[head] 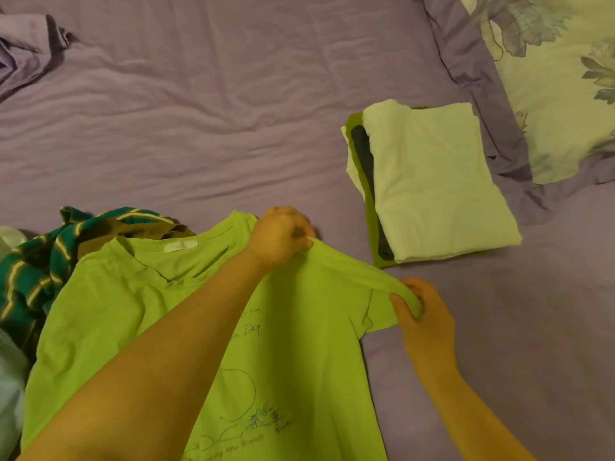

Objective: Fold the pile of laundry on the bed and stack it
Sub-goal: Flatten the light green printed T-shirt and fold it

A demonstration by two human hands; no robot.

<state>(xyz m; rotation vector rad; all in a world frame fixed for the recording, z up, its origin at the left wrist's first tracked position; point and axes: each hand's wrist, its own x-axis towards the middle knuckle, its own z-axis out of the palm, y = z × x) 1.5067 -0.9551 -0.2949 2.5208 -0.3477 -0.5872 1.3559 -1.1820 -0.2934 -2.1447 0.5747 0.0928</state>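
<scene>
Left hand [279, 236]: I see it reach across the shirt from lower left; its fingers are curled tight around a pinch of fabric at the shoulder seam.
Right hand [421, 311]: I see it at the end of the same sleeve, fingers and thumb gripping the bunched sleeve hem.
Green T-shirt [139, 311]: spread face up on the bed in front of me, collar pointing away, white neck label showing; black handwriting and line drawings cover its front. The sleeve between my two hands is pulled into a taut ridge.
Folded stack [436, 181]: rests on the sheet to the right of the shirt, apart from it; a pale folded garment on top, a dark grey layer and a green layer showing along its left edge.
Unfolded pile [36, 261]: a green striped garment and a brownish piece lie crumpled at the shirt's left shoulder, partly under it; paler cloth sits at the left edge of the view.
Bed [216, 111]: covered with a wrinkled lilac sheet.
Pillow [562, 94]: floral print with lilac border, upper right, just beyond the stack.
Bunched lilac cloth [26, 51]: upper left corner.
</scene>
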